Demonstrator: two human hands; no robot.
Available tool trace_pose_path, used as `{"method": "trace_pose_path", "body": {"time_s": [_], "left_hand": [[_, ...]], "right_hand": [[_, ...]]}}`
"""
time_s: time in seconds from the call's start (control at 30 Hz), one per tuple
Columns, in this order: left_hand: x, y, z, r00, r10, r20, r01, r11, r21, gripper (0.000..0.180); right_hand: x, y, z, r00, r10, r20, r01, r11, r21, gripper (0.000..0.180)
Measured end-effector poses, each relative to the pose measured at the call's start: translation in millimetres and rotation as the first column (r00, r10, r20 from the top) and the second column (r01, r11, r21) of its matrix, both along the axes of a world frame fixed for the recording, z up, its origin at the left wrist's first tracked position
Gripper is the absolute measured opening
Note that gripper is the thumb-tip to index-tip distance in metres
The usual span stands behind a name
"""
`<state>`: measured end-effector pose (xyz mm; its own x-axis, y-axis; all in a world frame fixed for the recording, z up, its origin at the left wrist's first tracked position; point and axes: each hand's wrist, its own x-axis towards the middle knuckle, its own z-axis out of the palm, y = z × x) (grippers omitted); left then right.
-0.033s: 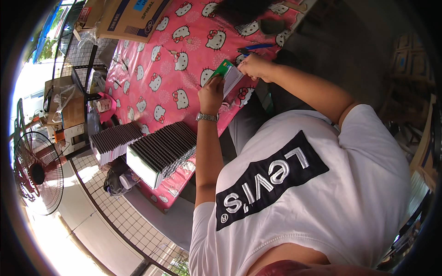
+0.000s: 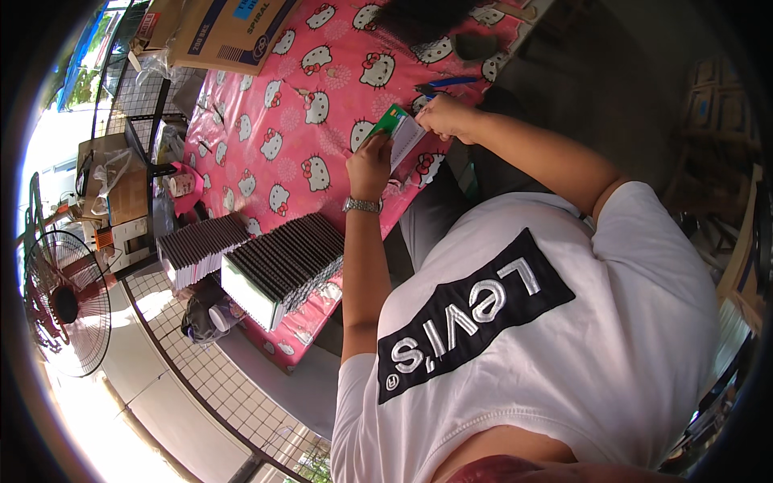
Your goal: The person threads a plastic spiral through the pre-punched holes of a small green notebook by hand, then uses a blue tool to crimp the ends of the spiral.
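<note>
While two stacks of spiral-bound notebooks (image 2: pixel 266 262) are standing at the table's (image 2: pixel 282 129) near corner, a green-covered notebook (image 2: pixel 400 133) is being clamped between the left hand (image 2: pixel 370 165) and right hand (image 2: pixel 447 117) at its near edge; a brown cardboard box (image 2: pixel 229 28) is being kept at the far edge.

A table with a pink cat-face cloth (image 2: pixel 274 153) holds two stacks of spiral notebooks (image 2: pixel 258 262) (near its edge), a cardboard box (image 2: pixel 229 32) and a blue pen (image 2: pixel 447 83).

Brown cardboard box (image 2: pixel 229 32) with blue label, table's far end
</note>
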<state>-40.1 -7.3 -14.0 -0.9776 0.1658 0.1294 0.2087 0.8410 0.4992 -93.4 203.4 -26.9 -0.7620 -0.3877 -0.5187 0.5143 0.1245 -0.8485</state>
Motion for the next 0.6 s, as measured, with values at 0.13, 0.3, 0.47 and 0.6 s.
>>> {"method": "trace_pose_path", "body": {"time_s": [0.13,0.3,0.47,0.6], "left_hand": [[0.6,0.3,0.7,1.000,0.012,0.012,-0.012,1.000,-0.011,0.018],[2.2,-2.1,-3.0,1.000,0.002,0.020,-0.002,1.000,0.009,0.020],[8.4,13.9,6.7,0.992,-0.030,-0.126,0.019,0.996,-0.090,0.032],[-1.7,16.7,16.5,0.996,0.009,0.089,0.019,0.951,-0.309,0.023]], "right_hand": [[1.8,-2.1,5.2,1.000,0.024,-0.014,-0.024,0.999,0.047,0.012],[-9.4,-2.9,6.6,0.984,-0.039,0.176,0.058,0.993,-0.104,0.007],[-13.9,7.1,2.8,0.811,-0.059,0.583,0.401,0.781,-0.479,0.048],[-11.2,11.7,6.4,0.948,-0.021,0.316,0.168,0.878,-0.448,0.043]]}}
